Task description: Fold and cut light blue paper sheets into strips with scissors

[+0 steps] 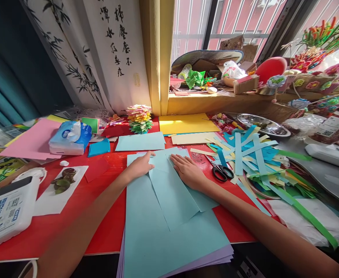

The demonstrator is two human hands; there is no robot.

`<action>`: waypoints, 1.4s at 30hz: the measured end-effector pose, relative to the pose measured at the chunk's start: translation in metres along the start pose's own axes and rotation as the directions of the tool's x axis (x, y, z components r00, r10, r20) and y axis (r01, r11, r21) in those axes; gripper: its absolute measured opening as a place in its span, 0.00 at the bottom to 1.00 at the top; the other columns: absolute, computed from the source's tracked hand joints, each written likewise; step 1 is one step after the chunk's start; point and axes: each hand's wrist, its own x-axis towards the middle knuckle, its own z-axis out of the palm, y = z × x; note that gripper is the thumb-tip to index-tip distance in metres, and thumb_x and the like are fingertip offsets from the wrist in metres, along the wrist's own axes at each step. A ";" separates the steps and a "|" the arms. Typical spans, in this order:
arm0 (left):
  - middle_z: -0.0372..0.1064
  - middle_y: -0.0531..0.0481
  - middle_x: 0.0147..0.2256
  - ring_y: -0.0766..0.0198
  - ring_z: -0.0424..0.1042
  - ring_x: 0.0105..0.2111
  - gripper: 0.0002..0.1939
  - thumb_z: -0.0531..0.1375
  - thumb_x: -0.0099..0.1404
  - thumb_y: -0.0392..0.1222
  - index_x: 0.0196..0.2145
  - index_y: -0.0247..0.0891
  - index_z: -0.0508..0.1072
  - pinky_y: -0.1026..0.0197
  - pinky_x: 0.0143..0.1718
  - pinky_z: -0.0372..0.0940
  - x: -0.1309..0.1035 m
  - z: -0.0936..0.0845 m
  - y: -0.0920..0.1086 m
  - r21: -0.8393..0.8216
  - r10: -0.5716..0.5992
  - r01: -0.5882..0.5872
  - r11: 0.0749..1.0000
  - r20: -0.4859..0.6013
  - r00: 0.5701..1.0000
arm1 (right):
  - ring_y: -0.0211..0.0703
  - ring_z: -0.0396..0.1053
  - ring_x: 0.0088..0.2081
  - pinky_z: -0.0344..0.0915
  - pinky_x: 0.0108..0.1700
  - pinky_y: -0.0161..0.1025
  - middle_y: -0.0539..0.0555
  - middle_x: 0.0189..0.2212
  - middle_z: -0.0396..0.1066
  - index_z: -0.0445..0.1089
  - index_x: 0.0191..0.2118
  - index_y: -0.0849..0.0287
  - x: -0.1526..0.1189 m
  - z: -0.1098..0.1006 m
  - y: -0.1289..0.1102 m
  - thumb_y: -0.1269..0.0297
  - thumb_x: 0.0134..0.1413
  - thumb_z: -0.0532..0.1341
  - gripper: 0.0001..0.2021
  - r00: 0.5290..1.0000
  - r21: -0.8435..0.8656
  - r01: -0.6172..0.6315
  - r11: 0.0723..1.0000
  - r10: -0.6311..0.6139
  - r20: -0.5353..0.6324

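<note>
A large light blue sheet of paper (146, 247) lies on a stack of lilac sheets (216, 253). On top of it rests a narrower light blue piece of paper (175, 197), slanting toward me. My right hand (188, 172) lies flat on the upper right part of this piece, fingers stretched out together. Beside its upper left edge, my left hand (140, 166) rests on the paper, thumb and forefinger apart; its other fingers are partly hidden. Another light blue flap (202, 199) shows beneath my right wrist. Black-handled scissors (223, 172) lie right of my right hand.
Blue, green and cream paper strips (256, 150) pile up at the right. Behind stand a folded-paper stack (139, 119) and a yellow sheet (188, 124). At left are a tissue pack (70, 138), pink paper (33, 139) and a white box (9, 212). A metal plate (263, 125) sits back right.
</note>
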 end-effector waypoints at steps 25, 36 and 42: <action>0.60 0.53 0.26 0.62 0.63 0.27 0.29 0.53 0.57 0.46 0.57 0.49 0.55 0.65 0.26 0.55 0.004 -0.003 -0.005 0.019 0.070 -0.071 0.997 0.026 0.997 | 0.42 0.42 0.63 0.40 0.63 0.48 0.53 0.62 0.46 0.48 0.63 0.62 -0.001 0.002 -0.003 0.60 0.63 0.36 0.25 0.999 -0.007 -0.039 0.999 0.039 0.013; 0.68 0.51 0.31 0.61 0.67 0.31 0.30 0.52 0.56 0.42 0.58 0.47 0.57 0.64 0.32 0.59 0.002 -0.001 0.000 0.003 0.051 -0.051 0.999 0.057 0.997 | 0.40 0.42 0.63 0.40 0.63 0.48 0.52 0.62 0.47 0.49 0.62 0.61 0.000 0.006 -0.003 0.61 0.63 0.36 0.25 0.999 -0.045 -0.052 0.998 0.052 -0.014; 0.70 0.50 0.37 0.61 0.68 0.34 0.30 0.52 0.56 0.42 0.58 0.46 0.59 0.64 0.34 0.60 0.003 -0.001 -0.002 -0.009 0.076 -0.076 0.997 0.085 0.993 | 0.40 0.42 0.63 0.41 0.62 0.48 0.52 0.62 0.46 0.49 0.62 0.61 -0.001 0.007 -0.002 0.61 0.63 0.35 0.25 0.998 -0.060 -0.053 0.997 0.052 -0.020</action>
